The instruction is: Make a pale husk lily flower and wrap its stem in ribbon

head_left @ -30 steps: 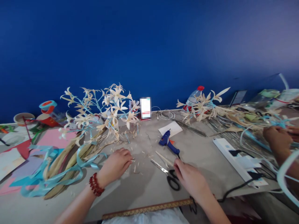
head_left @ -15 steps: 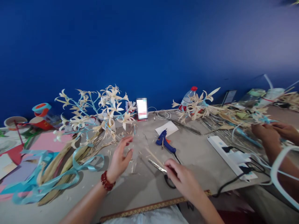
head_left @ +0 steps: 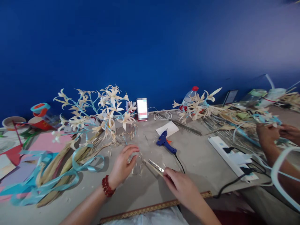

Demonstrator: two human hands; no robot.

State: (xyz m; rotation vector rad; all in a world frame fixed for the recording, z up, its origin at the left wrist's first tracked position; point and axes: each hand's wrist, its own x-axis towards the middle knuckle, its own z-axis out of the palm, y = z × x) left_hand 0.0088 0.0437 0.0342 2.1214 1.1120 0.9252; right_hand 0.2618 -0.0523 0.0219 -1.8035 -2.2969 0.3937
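Note:
My left hand (head_left: 125, 162), with a red bead bracelet at the wrist, hovers over the table, fingers apart and nothing between them. My right hand (head_left: 174, 179) is closed on the handles of metal scissors (head_left: 156, 165), whose blades point up and left. A thin pale strip (head_left: 150, 165) runs beside the blades toward the right hand; whether the hand grips it too cannot be told. Small pale scraps (head_left: 138, 165) lie near my left fingertips. Beyond the right hand a blue glue gun (head_left: 165, 143) rests partly on a white paper (head_left: 172, 128).
Pale flowers (head_left: 113, 106) stand at back left, above blue ribbon (head_left: 70, 175) and dried husks (head_left: 56, 162). A phone (head_left: 142, 108) leans at the back. A power strip (head_left: 232, 159) lies right, near another person's hands (head_left: 269, 134).
My right hand has shifted slightly left with the scissors, and the handle loop is now hidden. My left hand has moved slightly right and down. The other person's hands have shifted a little right.

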